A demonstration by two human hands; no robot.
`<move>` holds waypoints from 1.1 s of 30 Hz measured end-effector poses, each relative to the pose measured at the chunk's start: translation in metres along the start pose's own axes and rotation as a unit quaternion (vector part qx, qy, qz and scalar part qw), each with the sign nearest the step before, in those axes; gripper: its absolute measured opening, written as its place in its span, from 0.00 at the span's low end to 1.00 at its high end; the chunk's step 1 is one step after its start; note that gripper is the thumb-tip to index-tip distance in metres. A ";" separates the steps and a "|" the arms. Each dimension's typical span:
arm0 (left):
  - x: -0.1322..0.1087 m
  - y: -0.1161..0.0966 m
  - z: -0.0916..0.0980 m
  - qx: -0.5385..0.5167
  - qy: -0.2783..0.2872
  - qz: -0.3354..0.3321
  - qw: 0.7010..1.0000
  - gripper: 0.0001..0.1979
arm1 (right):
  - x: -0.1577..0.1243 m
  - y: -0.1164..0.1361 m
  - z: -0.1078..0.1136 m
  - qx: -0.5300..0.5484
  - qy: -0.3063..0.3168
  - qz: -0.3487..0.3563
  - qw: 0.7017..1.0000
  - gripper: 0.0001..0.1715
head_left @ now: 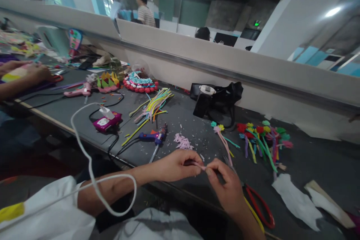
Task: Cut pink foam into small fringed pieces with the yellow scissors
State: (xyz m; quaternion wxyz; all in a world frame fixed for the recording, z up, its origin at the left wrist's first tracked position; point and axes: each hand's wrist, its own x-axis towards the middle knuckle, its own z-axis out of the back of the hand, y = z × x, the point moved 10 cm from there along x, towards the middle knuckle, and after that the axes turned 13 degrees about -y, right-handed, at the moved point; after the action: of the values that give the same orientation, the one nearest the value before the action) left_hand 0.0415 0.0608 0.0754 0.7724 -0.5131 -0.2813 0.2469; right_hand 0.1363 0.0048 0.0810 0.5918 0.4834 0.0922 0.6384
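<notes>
My left hand (178, 165) and my right hand (226, 183) meet at the table's front edge. Between their fingertips runs a thin pink pipe cleaner (199, 165), gripped by both; part of it is hidden in my left palm. Just beyond my left hand lies a heap of short pale pink pieces (183, 141). A few pipe-cleaner flowers (218, 127) with long stems lie beyond my right hand. Beside my right wrist are red-handled scissors (261, 210), partly covered by the hand. A blue glue gun (154, 137) rests left of the pink heap.
A bundle of colored pipe cleaners (156, 105), a purple power socket (108, 122) and a pink glue gun (80, 90) lie left. A white cable (90, 161) loops over my left forearm. Finished flowers (260, 131) lie right. A co-worker's hands (36, 73) work far left.
</notes>
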 end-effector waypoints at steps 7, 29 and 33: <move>-0.012 -0.048 0.019 0.246 -0.140 -0.297 0.912 0.14 | -0.001 -0.026 -0.004 0.114 0.025 -0.189 0.975 0.18; -0.008 0.015 -0.001 -0.150 -0.066 0.058 0.985 0.09 | -0.018 -0.014 -0.021 0.072 0.056 -0.117 0.989 0.14; -0.016 0.045 -0.019 -0.255 -0.048 0.232 0.938 0.11 | -0.017 -0.002 -0.019 0.025 0.043 -0.040 0.998 0.12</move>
State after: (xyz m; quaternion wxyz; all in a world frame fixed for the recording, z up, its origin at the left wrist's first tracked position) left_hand 0.0389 0.0539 0.0250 0.5228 -0.7312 -0.2445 0.3637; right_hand 0.1207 -0.0007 0.0610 0.5999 0.4663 0.1524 0.6320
